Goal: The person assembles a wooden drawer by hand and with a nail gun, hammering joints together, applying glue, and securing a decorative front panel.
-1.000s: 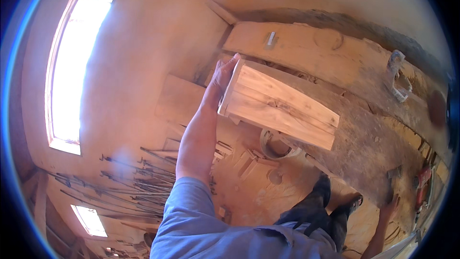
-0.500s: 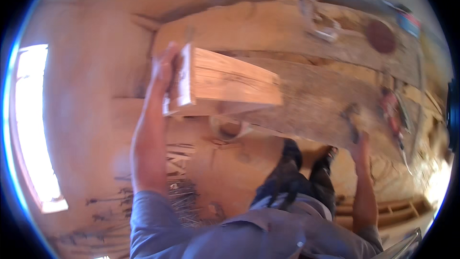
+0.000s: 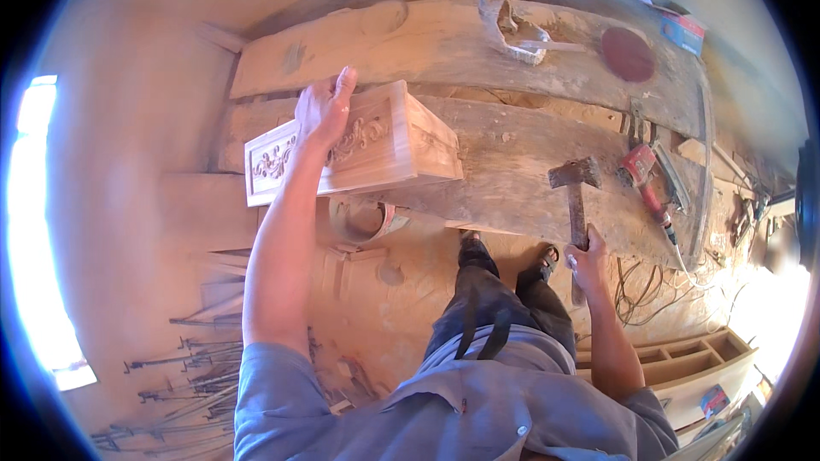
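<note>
A pale wooden drawer (image 3: 436, 141) with a carved scroll front sits tilted over the left part of the workbench; whether it rests there cannot be told. My left hand (image 3: 325, 113) grips the top edge of its front, forearm crossing the carving. My right hand (image 3: 589, 263) is closed round the wooden handle of a hammer (image 3: 576, 174), held upright at the bench's near edge with its rusty, blocky metal head on top. A gap of bare board separates the hammer from the drawer.
The worn plank workbench (image 3: 512, 154) carries a red power tool (image 3: 645, 183), a dark red round disc (image 3: 628, 55), a whitish curved piece (image 3: 512, 30) and a blue-red box (image 3: 683, 32). A bucket (image 3: 363, 220) stands below. Clamps (image 3: 201, 358) lie left, cables (image 3: 645, 290) right.
The drawer has turned, so its carved front now faces me, and my left hand has shifted from its end to its top edge. The hammer has moved left, its head coming clearly into view.
</note>
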`<state>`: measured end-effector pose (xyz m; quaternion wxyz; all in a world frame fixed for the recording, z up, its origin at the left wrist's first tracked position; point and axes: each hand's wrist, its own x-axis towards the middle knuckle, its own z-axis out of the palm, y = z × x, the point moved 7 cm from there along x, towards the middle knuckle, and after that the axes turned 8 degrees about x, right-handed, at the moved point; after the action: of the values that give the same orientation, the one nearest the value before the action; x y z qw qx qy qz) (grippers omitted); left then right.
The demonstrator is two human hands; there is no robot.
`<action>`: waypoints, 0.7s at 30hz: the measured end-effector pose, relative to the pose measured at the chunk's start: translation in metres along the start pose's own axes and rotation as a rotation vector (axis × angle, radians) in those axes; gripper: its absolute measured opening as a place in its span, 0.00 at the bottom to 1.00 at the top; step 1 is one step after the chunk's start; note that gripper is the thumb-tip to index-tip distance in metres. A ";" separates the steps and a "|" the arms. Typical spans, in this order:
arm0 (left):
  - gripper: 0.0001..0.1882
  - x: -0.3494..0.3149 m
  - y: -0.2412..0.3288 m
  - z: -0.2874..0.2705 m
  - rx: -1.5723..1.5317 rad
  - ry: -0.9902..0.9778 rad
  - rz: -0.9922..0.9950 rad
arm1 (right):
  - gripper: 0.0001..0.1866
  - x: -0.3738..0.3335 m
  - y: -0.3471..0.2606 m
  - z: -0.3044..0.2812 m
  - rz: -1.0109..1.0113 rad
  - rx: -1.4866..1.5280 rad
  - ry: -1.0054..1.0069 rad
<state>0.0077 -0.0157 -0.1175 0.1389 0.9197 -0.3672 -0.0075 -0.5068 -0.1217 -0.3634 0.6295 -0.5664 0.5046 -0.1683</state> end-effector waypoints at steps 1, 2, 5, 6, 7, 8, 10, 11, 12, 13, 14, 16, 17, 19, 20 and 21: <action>0.33 -0.005 -0.005 -0.004 0.009 -0.029 -0.053 | 0.08 -0.006 -0.025 0.008 -0.025 0.029 -0.016; 0.31 -0.013 -0.001 -0.012 0.042 0.055 0.026 | 0.09 -0.010 -0.053 0.013 -0.054 0.058 -0.027; 0.25 -0.052 0.023 -0.022 0.083 0.122 0.164 | 0.12 -0.001 -0.096 0.015 -0.042 -0.069 -0.050; 0.25 -0.068 0.025 -0.020 0.143 0.177 0.190 | 0.13 -0.002 -0.121 0.021 -0.151 -0.157 -0.074; 0.25 -0.081 0.024 -0.012 0.205 0.232 0.216 | 0.14 -0.005 -0.148 0.029 -0.259 -0.243 -0.097; 0.25 -0.089 0.027 -0.005 0.253 0.278 0.245 | 0.15 -0.011 -0.175 0.033 -0.361 -0.339 -0.110; 0.25 -0.089 0.032 -0.010 0.198 0.214 0.199 | 0.15 -0.023 -0.231 0.051 -0.535 -0.395 -0.204; 0.25 -0.090 0.031 -0.009 0.202 0.218 0.194 | 0.15 -0.032 -0.257 0.060 -0.619 -0.424 -0.255; 0.25 -0.090 0.031 -0.009 0.206 0.225 0.192 | 0.15 -0.041 -0.286 0.067 -0.693 -0.462 -0.270; 0.25 -0.092 0.030 -0.010 0.208 0.240 0.179 | 0.15 -0.051 -0.314 0.076 -0.768 -0.491 -0.287; 0.25 -0.094 0.030 -0.011 0.209 0.252 0.172 | 0.14 -0.056 -0.331 0.085 -0.840 -0.520 -0.300; 0.25 -0.093 0.034 -0.013 0.216 0.279 0.165 | 0.15 -0.052 -0.338 0.107 -0.874 -0.715 -0.356; 0.25 -0.095 0.035 -0.016 0.227 0.292 0.158 | 0.15 -0.049 -0.339 0.116 -0.887 -0.812 -0.389; 0.25 -0.097 0.038 -0.015 0.240 0.300 0.157 | 0.17 -0.029 -0.325 0.127 -0.794 -0.979 -0.482; 0.25 -0.100 0.036 -0.014 0.254 0.300 0.150 | 0.18 -0.024 -0.322 0.134 -0.754 -1.057 -0.534; 0.25 -0.101 0.035 -0.013 0.269 0.300 0.144 | 0.18 -0.024 -0.328 0.133 -0.761 -1.050 -0.507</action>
<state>-0.0875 0.0320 -0.1045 0.0683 0.8922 -0.4047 0.1883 -0.2896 -0.1297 -0.0830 0.2680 -0.9552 0.1230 0.0265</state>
